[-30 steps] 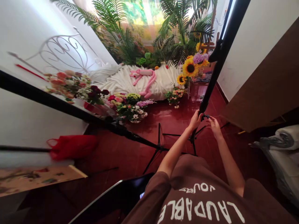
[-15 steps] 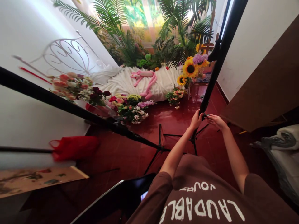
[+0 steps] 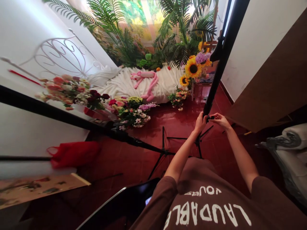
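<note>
Black stand [image 3: 216,76], upright on the floor [image 3: 146,140] toward its right edge; likely stiff, light, top-heavy, best gripped low on its shaft; left hand [image 3: 200,123] curled round it; right hand [image 3: 220,120] pinching its knob [image 3: 211,118].

The room is lit from the top, where the bright yellow-green patterned backdrop [image 3: 136,24] is partly washed out. Glare is spread across the white wall [image 3: 31,28], and reflections are caught by the glossy dark red tiled floor [image 3: 165,118]. The lower left is sunk in shadow; the red fabric bag [image 3: 74,155] is blurred. The thick black pole [image 3: 217,76] is stretched upward.
</note>
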Demonstrator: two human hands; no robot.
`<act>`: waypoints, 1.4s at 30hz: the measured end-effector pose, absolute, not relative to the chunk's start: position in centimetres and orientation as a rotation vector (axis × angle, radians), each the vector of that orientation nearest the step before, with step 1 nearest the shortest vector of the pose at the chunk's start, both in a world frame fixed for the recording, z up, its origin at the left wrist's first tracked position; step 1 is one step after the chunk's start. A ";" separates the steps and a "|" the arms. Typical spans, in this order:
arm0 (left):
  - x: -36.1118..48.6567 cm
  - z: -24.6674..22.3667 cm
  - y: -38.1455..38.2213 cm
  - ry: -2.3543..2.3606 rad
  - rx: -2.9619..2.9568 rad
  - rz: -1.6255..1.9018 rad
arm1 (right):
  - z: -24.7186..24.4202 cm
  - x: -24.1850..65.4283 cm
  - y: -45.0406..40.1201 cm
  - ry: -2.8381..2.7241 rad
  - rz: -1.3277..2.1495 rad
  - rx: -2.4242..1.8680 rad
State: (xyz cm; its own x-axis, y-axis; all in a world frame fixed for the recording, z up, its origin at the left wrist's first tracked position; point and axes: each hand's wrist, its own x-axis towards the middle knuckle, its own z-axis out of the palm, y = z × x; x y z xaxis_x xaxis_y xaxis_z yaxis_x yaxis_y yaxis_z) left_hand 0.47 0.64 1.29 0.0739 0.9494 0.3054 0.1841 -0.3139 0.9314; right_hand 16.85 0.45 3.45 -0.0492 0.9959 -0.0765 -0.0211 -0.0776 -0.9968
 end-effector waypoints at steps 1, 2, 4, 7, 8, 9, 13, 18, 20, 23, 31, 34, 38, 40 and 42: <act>0.5 1.2 0.7 1.154 1.613 1.308 | 3.1 16.6 0.6 -1.175 1.279 -1.224; 0.5 1.2 0.7 1.157 1.614 1.309 | 2.7 16.4 0.7 -1.157 1.244 -1.231; 0.5 1.1 0.7 1.164 1.617 1.310 | 2.0 16.1 0.9 -1.123 1.180 -1.259; 0.5 1.2 0.7 1.166 1.618 1.312 | 1.3 15.7 1.1 -1.103 1.060 -1.268; 0.5 1.2 0.6 1.167 1.616 1.313 | 1.2 15.6 1.2 -1.108 0.999 -1.264; 0.5 1.3 0.6 1.168 1.614 1.314 | 1.1 15.6 1.4 -1.117 0.930 -1.266; 0.5 1.4 0.6 1.178 1.611 1.308 | 2.2 15.6 1.9 -1.141 0.646 -1.330; 0.5 1.5 0.4 1.171 1.609 1.318 | 9.3 14.4 1.9 -1.299 0.492 -1.076; 0.5 1.6 0.4 1.151 1.601 1.314 | 13.6 13.2 2.2 -1.440 0.432 -0.951; 0.5 1.6 0.3 1.142 1.581 1.299 | 18.9 10.7 3.7 -1.532 0.386 -0.815; 0.6 1.4 0.4 1.150 1.571 1.276 | 21.6 6.5 6.3 -1.518 0.465 -0.868; 0.6 1.0 0.6 1.159 1.611 1.302 | 21.4 6.9 5.6 -1.494 0.422 -0.926; 0.6 0.8 0.6 1.170 1.592 1.290 | 19.9 8.1 4.2 -1.608 0.419 -1.013; 0.7 0.9 0.5 1.172 1.576 1.288 | 18.3 8.7 3.3 -1.684 0.459 -1.049; 0.7 1.1 0.5 1.174 1.576 1.297 | 16.5 9.0 2.7 -1.694 0.460 -1.073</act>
State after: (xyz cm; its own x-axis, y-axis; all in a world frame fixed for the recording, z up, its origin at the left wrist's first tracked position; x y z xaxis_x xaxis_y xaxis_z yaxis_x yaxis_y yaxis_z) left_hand 0.71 0.52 1.12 0.0581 0.9595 0.2757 0.1790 -0.2817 0.9427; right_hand 9.05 2.68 16.49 -0.0684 0.8279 0.5567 0.4326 0.5274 -0.7312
